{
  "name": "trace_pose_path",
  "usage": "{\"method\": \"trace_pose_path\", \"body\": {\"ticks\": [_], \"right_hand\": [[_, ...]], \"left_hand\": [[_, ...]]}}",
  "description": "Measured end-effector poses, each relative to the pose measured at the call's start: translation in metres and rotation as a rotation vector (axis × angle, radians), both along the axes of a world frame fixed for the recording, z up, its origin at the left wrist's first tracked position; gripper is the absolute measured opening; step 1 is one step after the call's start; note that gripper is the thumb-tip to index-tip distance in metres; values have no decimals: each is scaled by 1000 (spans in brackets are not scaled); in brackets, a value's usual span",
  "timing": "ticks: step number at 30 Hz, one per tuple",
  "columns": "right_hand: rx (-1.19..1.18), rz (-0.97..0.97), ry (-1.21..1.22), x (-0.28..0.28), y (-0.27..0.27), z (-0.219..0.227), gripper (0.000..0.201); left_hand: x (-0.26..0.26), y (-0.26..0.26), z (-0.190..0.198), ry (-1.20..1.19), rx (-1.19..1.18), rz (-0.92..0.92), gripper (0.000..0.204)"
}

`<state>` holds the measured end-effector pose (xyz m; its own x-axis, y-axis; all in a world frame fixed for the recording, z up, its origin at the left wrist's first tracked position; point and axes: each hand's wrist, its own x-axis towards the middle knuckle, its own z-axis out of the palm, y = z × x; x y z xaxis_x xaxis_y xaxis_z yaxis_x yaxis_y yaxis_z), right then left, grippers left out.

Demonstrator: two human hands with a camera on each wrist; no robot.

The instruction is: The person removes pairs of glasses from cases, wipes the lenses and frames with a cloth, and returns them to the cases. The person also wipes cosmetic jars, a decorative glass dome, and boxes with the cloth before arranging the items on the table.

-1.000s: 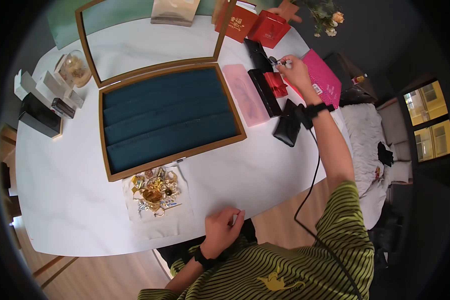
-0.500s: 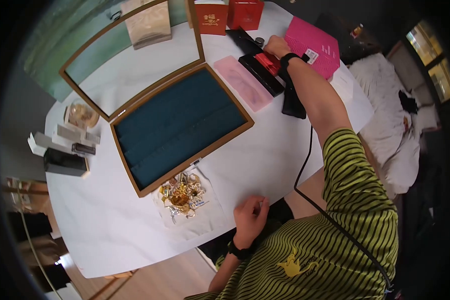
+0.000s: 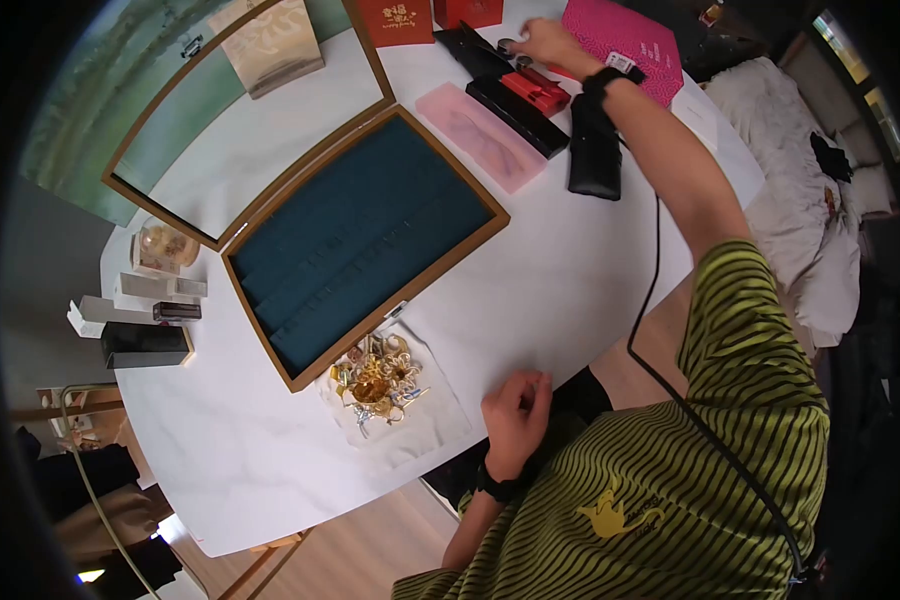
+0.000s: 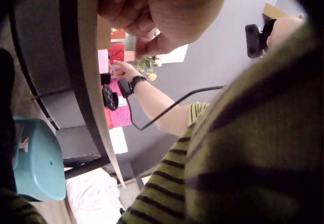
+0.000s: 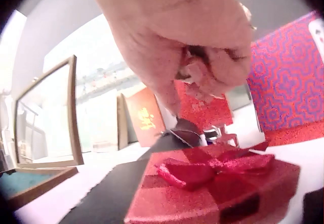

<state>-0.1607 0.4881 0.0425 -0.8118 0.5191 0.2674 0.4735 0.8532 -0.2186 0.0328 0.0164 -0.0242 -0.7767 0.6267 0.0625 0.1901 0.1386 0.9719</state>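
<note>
My right hand (image 3: 548, 45) is at the far right of the table, its fingers curled, pinching a small dark rounded thing with a shiny rim (image 5: 186, 131); its exact kind I cannot tell. Just beneath the hand in the right wrist view lies a red gift box with a bow (image 5: 217, 183). A long black box (image 3: 517, 117) and a black pouch (image 3: 472, 52) lie beside it. My left hand (image 3: 517, 422) hangs loosely curled by the table's near edge, holding nothing. Left of it, a heap of gold and silver jewelry (image 3: 377, 380) sits on a white cloth (image 3: 425, 430).
A wooden display case (image 3: 370, 235) with teal lining stands mid-table, glass lid raised. Near the right arm are a pink case (image 3: 482, 138), a black case (image 3: 594, 155) and a magenta bag (image 3: 625, 45). Small boxes (image 3: 145, 343) stand at left. A cable (image 3: 654, 290) trails from the right wrist.
The head view has turned, shifting the table in frame. My right hand dipped beside the red box, then moved slightly toward the far edge. My left hand keeps its loose pose.
</note>
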Motion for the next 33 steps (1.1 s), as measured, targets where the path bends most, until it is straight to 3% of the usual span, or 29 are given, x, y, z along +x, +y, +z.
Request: {"method": "trace_pose_path", "body": {"ticks": [3,5,7,9,12,13,15,19,21,23,25,26,31,33], "right_hand": [[-49,222,300,64,-62,31,30],[275,319,407,115,-74,32,17],[330,274,499,163,-58,34,19],[352,68,482,206,-29,39,25],[384,-282,207,261,22,19,27],[392,-289,213,278,34,7,27],[284,-285,-85,299,49,-14,28],[270,-249,-87,296,59,-15,28],[80,-277,4,287,82,-3,25],[63,-332,164,256,71,19,27],[-114,-480,306,228,66,31,41],[-152,-489,262,215,62,37,55],[-90,-444,234,195,112,1,49],[-209,-356,328,196,120,-4,42]], "left_hand": [[0,1,-1,-32,26,9,11],[-3,2,1,-49,22,5,13],[-1,0,1,-31,19,-27,13],[-1,-1,-1,-22,10,-42,13],[-3,4,-2,19,14,-63,13],[-3,4,-2,25,10,-57,13],[-4,5,0,47,6,-64,13],[-4,4,-1,35,-21,-62,14],[-2,3,-1,26,-16,-49,14],[-2,5,-2,24,0,-40,14],[-1,4,-3,22,-10,-42,14],[-1,3,-3,28,-5,-33,14],[-3,2,1,17,10,-42,15],[-3,2,2,9,24,-31,14]]}}
